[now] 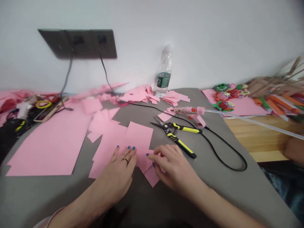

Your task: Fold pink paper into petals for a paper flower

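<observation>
My left hand lies flat, fingers stretched out, on overlapping sheets of pink paper. It wears a ring. Just to the right, my right hand has its thumb and index finger closed at the edge of a small pink paper piece. The other fingers curl over and partly hide that piece. Beyond the right hand lie yellow-and-black pliers with their handles apart. A pink glue gun rests behind them, with a clear glue stick sticking out of its back.
Large pink sheets lie left, beside a phone and scissors. A water bottle stands against the wall among pink scraps. A black cord loops at right. Paper flowers lie farther right, near another person's arm.
</observation>
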`<state>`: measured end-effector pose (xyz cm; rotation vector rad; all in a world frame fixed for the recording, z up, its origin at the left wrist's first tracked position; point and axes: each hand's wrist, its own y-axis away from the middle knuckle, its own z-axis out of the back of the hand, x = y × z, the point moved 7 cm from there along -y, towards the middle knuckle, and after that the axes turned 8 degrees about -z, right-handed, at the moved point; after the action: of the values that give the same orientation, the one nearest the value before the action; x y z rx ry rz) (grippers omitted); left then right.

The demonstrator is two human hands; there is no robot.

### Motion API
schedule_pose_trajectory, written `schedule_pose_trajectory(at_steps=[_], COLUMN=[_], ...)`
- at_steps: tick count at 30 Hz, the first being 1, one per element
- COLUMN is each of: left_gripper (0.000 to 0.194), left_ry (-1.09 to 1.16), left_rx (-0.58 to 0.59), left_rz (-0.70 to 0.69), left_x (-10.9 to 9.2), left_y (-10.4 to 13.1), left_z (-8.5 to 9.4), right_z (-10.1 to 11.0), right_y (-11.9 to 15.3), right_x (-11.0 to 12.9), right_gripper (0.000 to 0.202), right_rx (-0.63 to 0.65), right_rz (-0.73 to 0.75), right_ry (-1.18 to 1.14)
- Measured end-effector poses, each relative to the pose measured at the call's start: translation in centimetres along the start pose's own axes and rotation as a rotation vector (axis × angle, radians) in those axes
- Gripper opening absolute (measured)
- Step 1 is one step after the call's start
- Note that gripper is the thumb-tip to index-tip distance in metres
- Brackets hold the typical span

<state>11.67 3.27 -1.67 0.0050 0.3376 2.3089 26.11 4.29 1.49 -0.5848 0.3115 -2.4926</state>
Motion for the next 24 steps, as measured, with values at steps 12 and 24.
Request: schedule_pose_trajectory(at_steps=[12,24], left_gripper=[0.063,0.062], left_ry=[0.024,0.071], left_rx=[-0.057,-0.068], left_rz=[-0.035,0.006], left_x=[-0.9,-0.5], left_y=[1.2,1.1], left_z=[-1.5,-1.8], right_z=[-3.4,-3.0], right_y=[3.9,5.3], right_x=[0.2,-3.0], right_gripper=[0.036,0.052], right_rx=[0.127,0.083], right_rz=[0.008,-0.153], right_ry=[0.065,0.226])
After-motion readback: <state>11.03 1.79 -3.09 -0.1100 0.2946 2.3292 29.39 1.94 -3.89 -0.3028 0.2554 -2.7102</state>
